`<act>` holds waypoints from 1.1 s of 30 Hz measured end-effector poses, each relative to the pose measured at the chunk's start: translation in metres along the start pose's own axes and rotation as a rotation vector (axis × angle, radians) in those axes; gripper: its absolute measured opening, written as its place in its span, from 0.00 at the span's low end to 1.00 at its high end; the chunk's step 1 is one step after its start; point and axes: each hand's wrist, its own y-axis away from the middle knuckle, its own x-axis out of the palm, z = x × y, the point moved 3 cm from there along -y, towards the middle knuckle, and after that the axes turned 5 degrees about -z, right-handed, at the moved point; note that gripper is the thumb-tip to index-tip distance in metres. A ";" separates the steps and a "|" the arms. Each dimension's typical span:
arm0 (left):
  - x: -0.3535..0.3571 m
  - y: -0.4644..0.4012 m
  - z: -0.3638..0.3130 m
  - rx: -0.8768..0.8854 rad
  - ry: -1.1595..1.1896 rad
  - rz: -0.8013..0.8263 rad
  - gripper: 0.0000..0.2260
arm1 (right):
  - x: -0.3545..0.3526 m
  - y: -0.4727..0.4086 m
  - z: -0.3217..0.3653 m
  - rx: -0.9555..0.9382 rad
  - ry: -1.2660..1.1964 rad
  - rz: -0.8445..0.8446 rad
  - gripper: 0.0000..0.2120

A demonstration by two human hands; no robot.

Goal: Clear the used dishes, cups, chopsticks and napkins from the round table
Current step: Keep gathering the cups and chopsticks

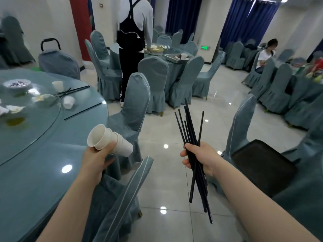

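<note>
Paper cups (111, 139), nested and empty, are gripped sideways by the left hand (99, 157); black chopsticks (194, 154) are clenched in the right hand (199, 157). Tiled floor (174, 172) lies open between covered chairs (132, 109). Two cups (69, 102), chopsticks (83, 111), napkins (14, 109) and a plate (17, 83) are left on the round table (43, 163).

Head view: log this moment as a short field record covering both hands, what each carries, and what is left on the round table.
left hand: grips a stack of white paper cups
right hand: grips a bundle of black chopsticks
round table: two cups, loose chopsticks, crumpled napkins, patterned dish
background: another person at a farther table
</note>
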 end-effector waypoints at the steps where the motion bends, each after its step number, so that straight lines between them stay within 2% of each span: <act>1: 0.008 -0.012 0.002 0.001 0.000 -0.002 0.14 | -0.003 -0.012 0.007 -0.002 0.038 0.003 0.07; 7: 0.084 -0.104 0.011 0.005 0.012 -0.038 0.26 | -0.036 -0.113 0.070 -0.114 0.267 -0.033 0.05; 12: 0.134 -0.165 0.006 0.039 -0.044 -0.022 0.28 | -0.052 -0.200 0.120 -0.320 0.589 -0.045 0.02; 17: 0.151 -0.214 0.018 0.002 -0.069 -0.118 0.30 | -0.042 -0.289 0.139 -0.375 0.762 0.033 0.04; 26: 0.164 -0.269 0.021 0.064 -0.054 -0.487 0.26 | 0.016 -0.444 0.195 -0.572 0.914 0.306 0.03; 30: 0.146 -0.272 0.014 0.107 -0.052 -0.647 0.25 | 0.076 -0.484 0.219 -0.676 0.870 0.447 0.06; 33: 0.116 -0.274 0.009 0.118 -0.049 -0.759 0.26 | 0.138 -0.507 0.223 -0.703 0.915 0.572 0.03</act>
